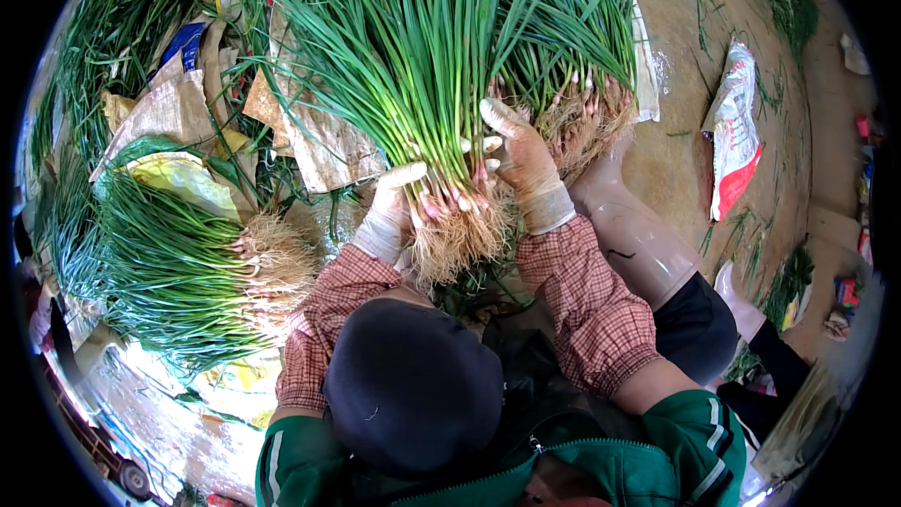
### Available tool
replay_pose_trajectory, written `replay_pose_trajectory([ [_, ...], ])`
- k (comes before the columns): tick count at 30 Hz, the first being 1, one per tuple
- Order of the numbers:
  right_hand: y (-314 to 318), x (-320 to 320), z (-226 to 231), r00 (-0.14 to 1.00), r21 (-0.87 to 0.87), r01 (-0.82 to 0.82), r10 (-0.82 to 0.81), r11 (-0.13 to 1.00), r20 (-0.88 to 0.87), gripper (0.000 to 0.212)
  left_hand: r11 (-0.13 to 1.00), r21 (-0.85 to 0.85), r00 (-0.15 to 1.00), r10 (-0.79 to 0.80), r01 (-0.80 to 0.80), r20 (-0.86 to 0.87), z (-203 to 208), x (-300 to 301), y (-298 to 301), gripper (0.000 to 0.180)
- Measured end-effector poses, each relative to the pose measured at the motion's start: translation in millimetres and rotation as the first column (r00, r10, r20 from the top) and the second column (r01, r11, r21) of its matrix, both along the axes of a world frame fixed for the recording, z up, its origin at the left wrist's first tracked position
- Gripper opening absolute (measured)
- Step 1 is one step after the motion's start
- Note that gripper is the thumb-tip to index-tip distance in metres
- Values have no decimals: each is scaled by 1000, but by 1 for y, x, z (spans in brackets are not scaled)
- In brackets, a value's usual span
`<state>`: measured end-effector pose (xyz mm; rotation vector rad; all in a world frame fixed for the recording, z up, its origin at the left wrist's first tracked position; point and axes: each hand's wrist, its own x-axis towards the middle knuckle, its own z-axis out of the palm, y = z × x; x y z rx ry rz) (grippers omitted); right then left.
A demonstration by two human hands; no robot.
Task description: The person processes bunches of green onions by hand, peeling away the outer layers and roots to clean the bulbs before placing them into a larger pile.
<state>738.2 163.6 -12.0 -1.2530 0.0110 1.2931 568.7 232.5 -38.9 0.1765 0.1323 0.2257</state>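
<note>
Between my two gloved hands is a thick bunch of spring onions (441, 136), its green leaves pointing away from me and its pinkish bulbs and pale, stringy roots toward my body. My left hand (387, 213) is wrapped against the bunch's left side, just above the bulbs. On the opposite side my right hand (530, 167) grips it, with fingers partly behind the stems. Just beyond my right hand lies another pile of spring onions (577, 99), roots toward me. A third pile (178, 258) rests at the left, its roots facing right.
Loose green leaves (122, 28) lie heaped at the far left beside crumpled sacks (164, 108). A white and red bag (735, 127) is on the wet floor (685, 169) at the right. Nearer me, a pale boot (648, 225) stands beside my right forearm. Another person's leg (741, 305) shows at the right.
</note>
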Motion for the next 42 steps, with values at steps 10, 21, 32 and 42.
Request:
replay_pose_trajectory([
  [10, -11, -1, -16, 969, 243, 236, -211, 941, -125, 19, 998, -41, 997, 58, -55, 58, -13, -4, -3, 68],
  [21, -27, 21, 47, 549, -313, -329, 450, 891, 704, 31, 996, -50, 991, 79, -74, 105, 1, -22, 8, 75],
  [32, 28, 3, 31, 938, -23, 112, -98, 993, 333, 25, 974, -216, 971, 114, -68, 211, 23, -16, 8, 57],
  [42, -48, -29, -10, 585, -610, -404, 705, 682, 400, 38, 987, 157, 973, 64, -29, -222, 24, -56, 32, 76],
])
